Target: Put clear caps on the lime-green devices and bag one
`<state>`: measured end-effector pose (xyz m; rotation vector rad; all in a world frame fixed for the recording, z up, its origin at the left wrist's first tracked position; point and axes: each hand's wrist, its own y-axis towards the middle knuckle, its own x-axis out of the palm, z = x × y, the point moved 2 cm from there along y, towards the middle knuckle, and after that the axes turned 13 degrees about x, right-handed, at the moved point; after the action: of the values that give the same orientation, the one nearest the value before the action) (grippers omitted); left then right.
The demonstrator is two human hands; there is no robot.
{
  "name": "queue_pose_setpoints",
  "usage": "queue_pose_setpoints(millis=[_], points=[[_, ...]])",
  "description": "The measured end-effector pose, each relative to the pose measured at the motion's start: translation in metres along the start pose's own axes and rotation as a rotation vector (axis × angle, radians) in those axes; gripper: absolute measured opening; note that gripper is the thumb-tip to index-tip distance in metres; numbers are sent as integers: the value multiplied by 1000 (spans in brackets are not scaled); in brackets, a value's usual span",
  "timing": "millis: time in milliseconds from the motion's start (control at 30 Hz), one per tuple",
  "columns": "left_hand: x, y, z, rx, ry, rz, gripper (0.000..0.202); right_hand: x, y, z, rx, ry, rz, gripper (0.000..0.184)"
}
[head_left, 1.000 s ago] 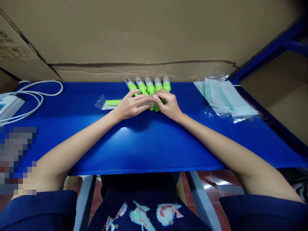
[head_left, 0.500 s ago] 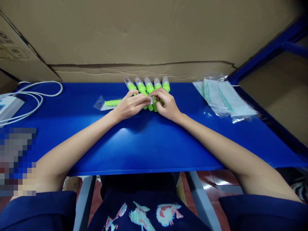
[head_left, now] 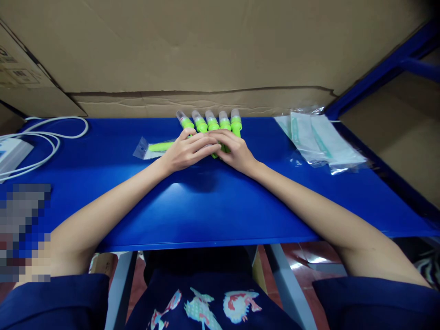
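Observation:
A row of several bright green markers [head_left: 210,124] with clear caps lies side by side at the far middle of the blue table [head_left: 206,206]. My left hand [head_left: 185,153] and my right hand [head_left: 237,153] rest on the near ends of that row. Their fingertips meet in the middle, and the fingers are curled close over the marker barrels, which hides the lower halves. Just left of my left hand lies one more green marker inside a clear plastic bag [head_left: 153,147].
A pile of clear plastic bags [head_left: 321,142] lies at the right of the table. A white cable [head_left: 51,137] and a white device [head_left: 12,153] are at the left. Cardboard [head_left: 206,59] walls the back; a blue frame bar [head_left: 378,73] runs on the right.
My fingertips, raised in a pinch above the row half a second ago, have come down and now lie closed over the markers. The row has stayed in place.

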<state>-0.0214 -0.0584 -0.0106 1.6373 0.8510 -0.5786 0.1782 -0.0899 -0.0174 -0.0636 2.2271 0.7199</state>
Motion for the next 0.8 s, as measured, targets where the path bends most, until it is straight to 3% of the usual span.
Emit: queue_pose_setpoints(millis=[200, 367, 467, 800], points=[[0, 5, 1, -51, 116, 28, 35, 1, -1, 5, 1, -21, 36, 43], [0, 4, -1, -85, 26, 20, 36, 3, -1, 6, -92, -29, 72, 43], [2, 1, -3, -75, 15, 15, 41, 3, 0, 11, -63, -35, 110, 44], [-4, 2, -2, -77, 2, 35, 41, 0, 0, 18, 25, -43, 10, 32]])
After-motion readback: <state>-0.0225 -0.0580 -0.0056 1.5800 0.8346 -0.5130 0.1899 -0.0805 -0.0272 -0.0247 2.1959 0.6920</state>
